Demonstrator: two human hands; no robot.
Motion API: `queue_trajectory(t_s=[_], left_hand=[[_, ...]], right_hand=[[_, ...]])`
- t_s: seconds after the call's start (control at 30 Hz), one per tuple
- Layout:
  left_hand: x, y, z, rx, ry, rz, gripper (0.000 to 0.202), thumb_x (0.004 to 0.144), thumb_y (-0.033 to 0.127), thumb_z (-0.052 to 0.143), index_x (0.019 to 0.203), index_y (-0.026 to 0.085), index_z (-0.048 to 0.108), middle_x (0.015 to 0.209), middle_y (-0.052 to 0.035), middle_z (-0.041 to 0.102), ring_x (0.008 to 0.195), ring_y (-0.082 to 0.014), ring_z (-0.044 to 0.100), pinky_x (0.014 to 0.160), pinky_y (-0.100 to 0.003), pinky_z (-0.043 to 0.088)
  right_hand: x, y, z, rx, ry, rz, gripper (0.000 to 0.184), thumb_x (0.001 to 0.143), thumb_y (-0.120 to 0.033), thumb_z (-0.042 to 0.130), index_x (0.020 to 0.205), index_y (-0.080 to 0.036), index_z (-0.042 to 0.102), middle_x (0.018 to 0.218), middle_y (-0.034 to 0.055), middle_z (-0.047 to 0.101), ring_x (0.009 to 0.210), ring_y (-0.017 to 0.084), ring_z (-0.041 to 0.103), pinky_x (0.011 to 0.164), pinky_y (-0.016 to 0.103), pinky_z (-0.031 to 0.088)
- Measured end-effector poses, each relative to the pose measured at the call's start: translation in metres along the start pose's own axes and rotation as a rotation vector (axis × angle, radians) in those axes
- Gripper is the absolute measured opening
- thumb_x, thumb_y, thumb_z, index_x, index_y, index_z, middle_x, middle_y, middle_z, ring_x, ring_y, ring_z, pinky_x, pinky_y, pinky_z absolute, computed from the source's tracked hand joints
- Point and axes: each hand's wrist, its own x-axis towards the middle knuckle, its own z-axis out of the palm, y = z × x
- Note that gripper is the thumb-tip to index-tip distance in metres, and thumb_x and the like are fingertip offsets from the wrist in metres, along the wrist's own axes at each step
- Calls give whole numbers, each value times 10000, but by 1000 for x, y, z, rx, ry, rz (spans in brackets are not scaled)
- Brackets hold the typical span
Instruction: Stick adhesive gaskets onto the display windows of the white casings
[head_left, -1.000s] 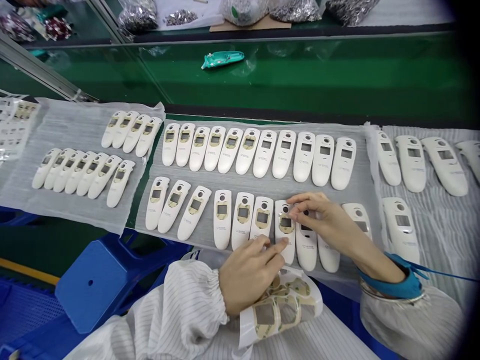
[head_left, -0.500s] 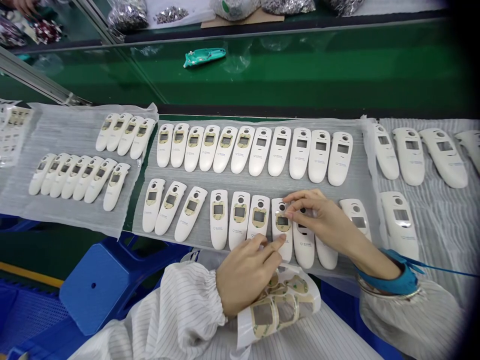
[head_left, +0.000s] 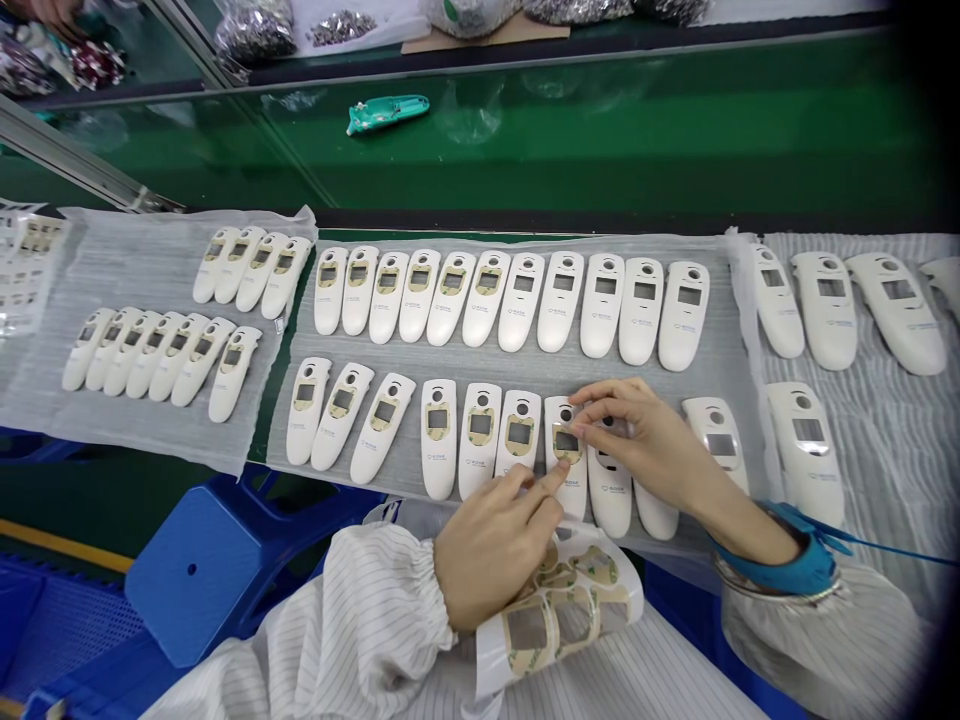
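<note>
My left hand (head_left: 495, 548) stretches its index finger onto the lower end of a tan adhesive sticker (head_left: 565, 443), which lies around the screen window of a white handheld thermometer housing (head_left: 573, 492). Beneath that same hand, a backing sheet of stickers (head_left: 562, 625) hangs out, apparently held by the other fingers, which are hidden. From the right, my right hand (head_left: 649, 430) pinches at the sticker's upper right edge, thumb and fingertips close together. It partly covers a neighbouring thermometer housing (head_left: 611, 495). Several housings to the left in this row bear tan stickers around their windows.
A back row of white housings (head_left: 559, 300) lies on the grey foam sheet (head_left: 517, 370). More housings are on the left sheet (head_left: 135, 290) and right sheet (head_left: 900, 450). A teal shell piece (head_left: 388, 115) lies on the green surface behind. A blue stool (head_left: 199, 570) stands lower left.
My left index fingertip has shifted slightly up onto the sticker's lower end. My right hand keeps nearly the same pinch. The teal shell piece has moved left.
</note>
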Motion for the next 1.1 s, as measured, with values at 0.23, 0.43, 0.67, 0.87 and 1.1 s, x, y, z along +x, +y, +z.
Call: queue_trajectory(t_s=[0.23,0.43,0.67,0.87,1.1], left_hand=[[1,1,1,32,-12,-14,145,865,68,421,886,106,559,1429,-143,406,989,-237,517,791,-353,496],[4,2,-2,93,-17,-10,98,881,123,454,860,114,549,1408,-168,427,981,-242,542,778,-349,492],[6,1,-3,119,-42,-6,99,881,125,463,883,106,560,1398,-153,446,970,-246,550,772,-351,502],[7,-2,-5,75,-57,-32,126,883,115,437,922,111,557,1439,-141,392,1062,-260,514,818,-368,491],[20,-6,-11,110,-87,-43,135,871,92,421,906,103,551,1432,-167,391,990,-252,523,811,-385,471]], right_hand=[[-3,2,5,-135,90,-79,138,845,-315,604,748,-250,678,1005,14,645,962,234,506,812,416,443],[-20,-8,15,-526,287,-327,97,871,-217,583,846,-195,674,1013,32,677,931,236,529,778,392,406],[-37,-11,22,-758,377,-333,251,850,-179,591,1097,-193,634,1059,32,689,921,253,537,812,413,379],[-41,-1,16,-665,318,-357,317,851,-125,545,1155,-197,600,1147,57,643,964,272,496,806,428,407],[-42,1,21,-689,295,-364,281,835,-120,569,1096,-190,643,1118,74,650,992,290,495,789,438,416]])
